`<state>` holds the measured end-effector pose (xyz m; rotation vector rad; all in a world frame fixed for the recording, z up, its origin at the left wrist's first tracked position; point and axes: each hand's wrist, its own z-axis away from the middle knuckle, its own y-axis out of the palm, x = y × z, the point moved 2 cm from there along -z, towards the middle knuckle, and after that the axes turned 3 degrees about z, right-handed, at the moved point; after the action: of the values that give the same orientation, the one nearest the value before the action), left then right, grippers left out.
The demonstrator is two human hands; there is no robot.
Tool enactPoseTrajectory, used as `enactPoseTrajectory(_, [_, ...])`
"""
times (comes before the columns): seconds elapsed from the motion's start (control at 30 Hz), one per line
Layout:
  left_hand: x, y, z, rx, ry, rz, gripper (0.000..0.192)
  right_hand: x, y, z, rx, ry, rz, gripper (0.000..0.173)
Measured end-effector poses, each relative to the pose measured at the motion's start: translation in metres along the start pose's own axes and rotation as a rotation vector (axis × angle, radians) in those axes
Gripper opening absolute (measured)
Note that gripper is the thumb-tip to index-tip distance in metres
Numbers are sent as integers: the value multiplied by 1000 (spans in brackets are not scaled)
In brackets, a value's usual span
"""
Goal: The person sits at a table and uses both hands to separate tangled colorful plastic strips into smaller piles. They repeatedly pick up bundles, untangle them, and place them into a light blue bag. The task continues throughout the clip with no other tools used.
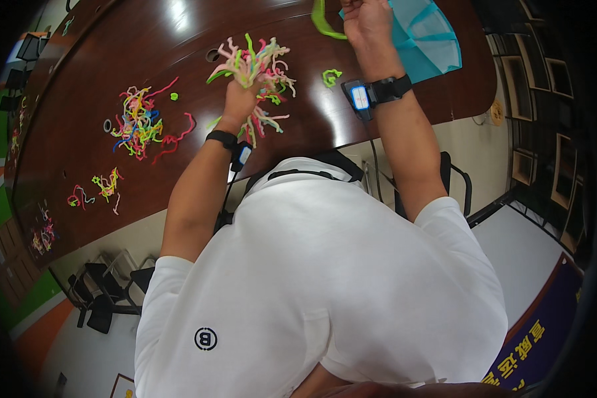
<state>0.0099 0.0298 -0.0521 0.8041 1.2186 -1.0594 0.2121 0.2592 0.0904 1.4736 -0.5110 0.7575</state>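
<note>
My left hand (241,102) is closed around a bunch of fuzzy coloured strings (248,62), mostly pink, pale and lime green. Their ends fan out beyond the fist and hide my fingers. More of these strings (266,122) show beside the wrist, towards the table's near edge. My right hand (370,22) is at the top of the view with curled fingers partly cut off. A creased light-blue sheet or bag (430,42) lies under and beside it. Next to that hand curves a bright green strip (321,22); whether my fingers grip it is not visible.
A tangled heap of coloured strings (139,122) lies left on the dark wooden table (194,184), near a small ring (107,125). Smaller clusters (107,184) lie farther left. One green twisted piece (331,77) sits between my hands. Black chairs (102,283) stand beyond the table.
</note>
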Motion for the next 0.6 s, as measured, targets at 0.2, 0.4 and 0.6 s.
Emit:
enactPoseTrajectory(0.2, [18,-6,6,-194,-267,79,30,-4,5,12,108,16,259,13])
enactPoseTrajectory(0.4, [-18,2,-7,-184,-207,416,37,-38,-5,45,165,143,543,17])
enactPoseTrajectory(0.6, [-55,17,-8,-110,-169,479,42,-61,-5,68,197,327,702,15])
